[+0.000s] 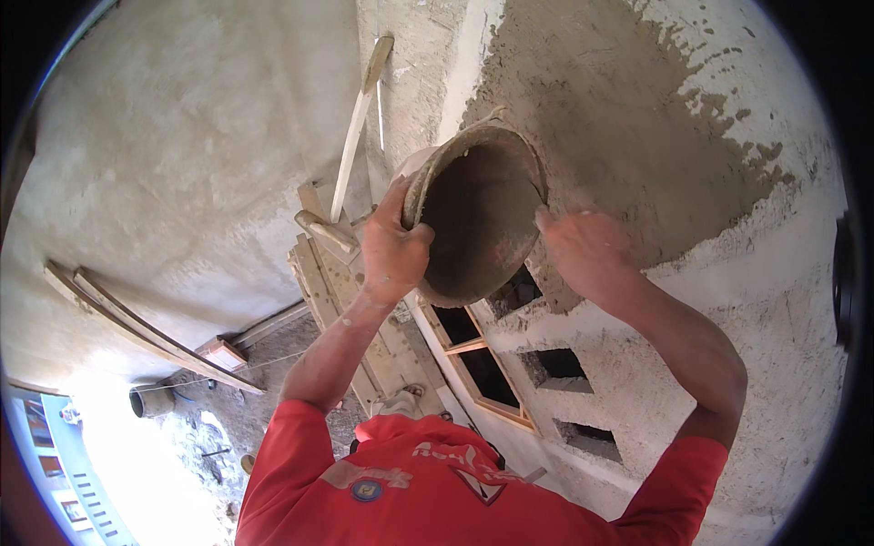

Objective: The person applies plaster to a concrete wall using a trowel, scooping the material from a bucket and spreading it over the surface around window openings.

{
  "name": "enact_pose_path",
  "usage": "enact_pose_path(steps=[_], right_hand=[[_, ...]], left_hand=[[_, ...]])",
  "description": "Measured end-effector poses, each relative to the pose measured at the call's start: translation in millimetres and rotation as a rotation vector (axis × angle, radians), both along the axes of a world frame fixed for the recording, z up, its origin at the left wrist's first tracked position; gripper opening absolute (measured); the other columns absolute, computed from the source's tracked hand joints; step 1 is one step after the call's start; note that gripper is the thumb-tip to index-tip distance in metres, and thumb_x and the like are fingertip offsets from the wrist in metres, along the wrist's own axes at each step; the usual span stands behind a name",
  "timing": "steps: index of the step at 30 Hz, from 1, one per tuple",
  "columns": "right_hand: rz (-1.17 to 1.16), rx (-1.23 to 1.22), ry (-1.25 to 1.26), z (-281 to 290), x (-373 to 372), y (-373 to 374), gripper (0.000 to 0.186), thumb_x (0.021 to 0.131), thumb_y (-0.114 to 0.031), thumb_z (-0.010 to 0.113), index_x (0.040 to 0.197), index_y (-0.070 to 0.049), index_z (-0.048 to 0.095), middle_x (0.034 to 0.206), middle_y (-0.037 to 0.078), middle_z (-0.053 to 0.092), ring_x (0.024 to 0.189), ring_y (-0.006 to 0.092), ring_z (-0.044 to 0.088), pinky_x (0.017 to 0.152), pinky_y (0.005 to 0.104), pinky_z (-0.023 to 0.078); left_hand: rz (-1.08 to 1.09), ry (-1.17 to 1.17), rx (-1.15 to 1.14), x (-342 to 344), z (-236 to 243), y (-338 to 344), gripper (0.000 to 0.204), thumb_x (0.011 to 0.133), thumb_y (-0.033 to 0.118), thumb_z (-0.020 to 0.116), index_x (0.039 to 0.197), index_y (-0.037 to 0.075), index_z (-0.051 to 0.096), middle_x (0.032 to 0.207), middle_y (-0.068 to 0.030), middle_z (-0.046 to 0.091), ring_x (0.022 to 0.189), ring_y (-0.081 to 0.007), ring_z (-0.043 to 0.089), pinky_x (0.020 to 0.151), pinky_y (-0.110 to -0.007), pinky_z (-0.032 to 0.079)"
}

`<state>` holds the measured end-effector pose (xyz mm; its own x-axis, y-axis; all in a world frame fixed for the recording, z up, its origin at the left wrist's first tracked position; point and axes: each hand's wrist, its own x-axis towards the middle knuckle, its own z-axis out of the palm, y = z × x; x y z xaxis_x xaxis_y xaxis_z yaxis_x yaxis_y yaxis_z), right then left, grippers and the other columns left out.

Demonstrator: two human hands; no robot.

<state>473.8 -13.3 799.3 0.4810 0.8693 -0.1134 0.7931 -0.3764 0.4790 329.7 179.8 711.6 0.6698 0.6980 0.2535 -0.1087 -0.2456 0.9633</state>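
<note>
A grey, mortar-smeared bucket (pixel 437 196) is tilted in front of me, its mouth facing me and dark grey wet mortar (pixel 487 218) inside. My left hand (pixel 394 246) grips its left rim, thumb over the edge and fingers round the outside. Beside the right rim is my right hand (pixel 587 247), slightly blurred, with its fingers curled closed. Whatever it holds is hidden, and I cannot tell whether it grips the rim itself. Behind the bucket, a wide patch of fresh wet plaster (pixel 628 118) covers part of the wall.
Wooden scaffold planks (pixel 314 273) lie below, with a foot (pixel 405 400) on them. A long wooden strip (pixel 355 136) leans beyond. Two curved boards (pixel 164 328) rest at left. The right wall has rectangular openings (pixel 557 369) and a wooden window frame (pixel 499 414). Another bucket (pixel 152 400) lies far below.
</note>
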Motion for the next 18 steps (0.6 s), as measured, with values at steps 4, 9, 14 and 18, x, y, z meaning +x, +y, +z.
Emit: enact_pose_path(steps=[4, 9, 14, 18], right_hand=[[0.062, 0.062, -0.054, -24.6, 10.7, 11.6, 0.041, 0.087, -0.008, 0.064, 0.128, -0.008, 0.065, 0.084, 0.018, 0.071, 0.081, 0.0340, 0.072, 0.069, 0.0432, 0.057], [-0.093, 0.151, 0.488, -37.6, 24.8, -1.6, 0.041, 0.087, -0.019, 0.070, 0.125, -0.004, 0.067, 0.094, 0.020, 0.073, 0.088, 0.0331, 0.073, 0.080, 0.0436, 0.057], [-0.131, 0.498, 1.014, -99.4, 13.2, -13.8, 0.047, 0.087, -0.024, 0.074, 0.127, 0.000, 0.066, 0.112, 0.023, 0.072, 0.100, 0.0304, 0.073, 0.090, 0.0378, 0.055], [-0.115, 0.620, 1.050, -91.9, -8.1, -4.5, 0.050, 0.087, -0.023, 0.074, 0.128, 0.004, 0.064, 0.120, 0.021, 0.071, 0.109, 0.0287, 0.070, 0.095, 0.0348, 0.052]], left_hand=[[0.055, -0.029, 0.190, 5.7, -6.5, -6.0, 0.062, 0.077, -0.003, 0.057, 0.139, 0.005, 0.057, 0.139, -0.0222, 0.059, 0.127, -0.0320, 0.060, 0.106, -0.038, 0.046], [0.066, 0.054, 0.345, -1.7, 7.5, -15.7, 0.065, 0.077, -0.005, 0.057, 0.141, 0.001, 0.055, 0.147, -0.0224, 0.054, 0.137, -0.0293, 0.053, 0.113, -0.035, 0.039], [0.084, 0.009, 0.350, -3.4, -4.3, -14.6, 0.065, 0.078, 0.001, 0.059, 0.141, 0.016, 0.057, 0.146, -0.0250, 0.052, 0.129, -0.0433, 0.054, 0.107, -0.044, 0.046], [0.068, 0.001, 0.114, -4.7, -4.2, 1.2, 0.061, 0.078, 0.001, 0.058, 0.138, 0.010, 0.059, 0.130, -0.0234, 0.065, 0.118, -0.0376, 0.065, 0.101, -0.039, 0.049]])
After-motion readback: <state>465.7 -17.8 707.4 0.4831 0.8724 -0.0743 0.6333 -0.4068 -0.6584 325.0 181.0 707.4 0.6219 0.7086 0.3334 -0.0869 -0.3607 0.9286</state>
